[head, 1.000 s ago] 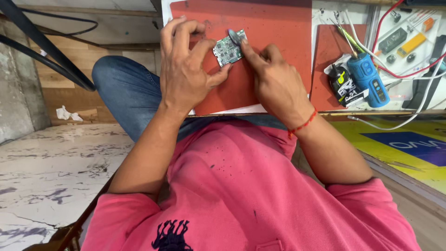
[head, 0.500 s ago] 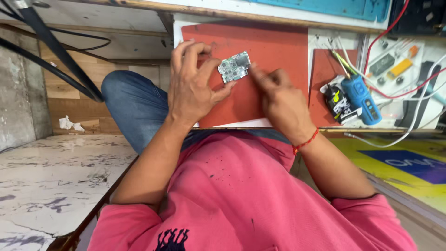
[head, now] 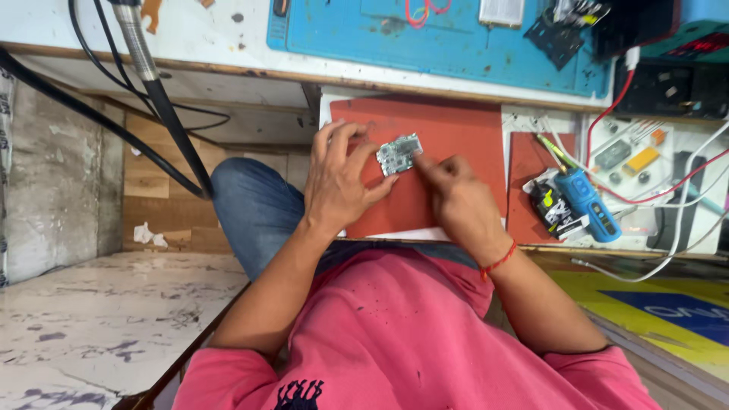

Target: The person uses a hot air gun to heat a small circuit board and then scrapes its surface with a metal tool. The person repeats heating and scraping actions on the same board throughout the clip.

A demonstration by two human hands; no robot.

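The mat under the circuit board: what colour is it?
Red-orange mat, clearest in the head view.

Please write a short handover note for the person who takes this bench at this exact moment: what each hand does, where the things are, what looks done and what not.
Left hand: holds the small circuit board by its left edge, over the red mat.
Right hand: fingertips at the board's right edge; whether they grip a tool is hidden.
Nearby: blue handheld tool lies on the smaller red mat to the right, untouched; red and white wires run beside it; blue work mat further back.
Done: board is lifted in hand. Left: cannot tell from this view what work on the board is finished.
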